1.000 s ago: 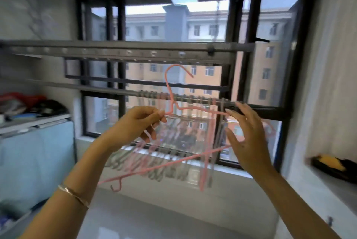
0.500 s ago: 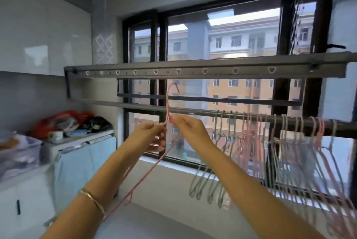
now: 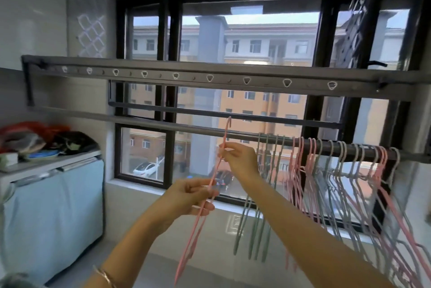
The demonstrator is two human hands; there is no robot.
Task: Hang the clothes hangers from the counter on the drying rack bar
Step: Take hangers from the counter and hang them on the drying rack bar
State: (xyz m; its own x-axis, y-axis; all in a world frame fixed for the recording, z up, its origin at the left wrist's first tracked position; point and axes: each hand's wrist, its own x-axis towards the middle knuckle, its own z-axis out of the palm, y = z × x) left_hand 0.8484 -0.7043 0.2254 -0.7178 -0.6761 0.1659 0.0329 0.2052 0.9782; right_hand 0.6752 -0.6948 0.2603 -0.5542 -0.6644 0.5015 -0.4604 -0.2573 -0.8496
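Note:
A pink hanger (image 3: 197, 222) is seen edge-on, its hook tip just above the drying rack bar (image 3: 163, 124) near the middle. My right hand (image 3: 240, 159) pinches the hanger's neck right below the bar. Lower down, my left hand (image 3: 191, 196) holds the hanger's body between fingers and thumb. Several pink and grey-green hangers (image 3: 326, 185) hang on the bar to the right of my hands.
An upper rack beam with a row of holes (image 3: 210, 75) runs above the bar. The window (image 3: 245, 101) is behind. A counter with a blue cover (image 3: 51, 206) and cluttered items stands at the left. Tiled wall lies below the sill.
The view has moved closer to the rack. My left hand slid down from the neck to the hanger's body; my right hand now holds the neck, with the hook raised level with the bar.

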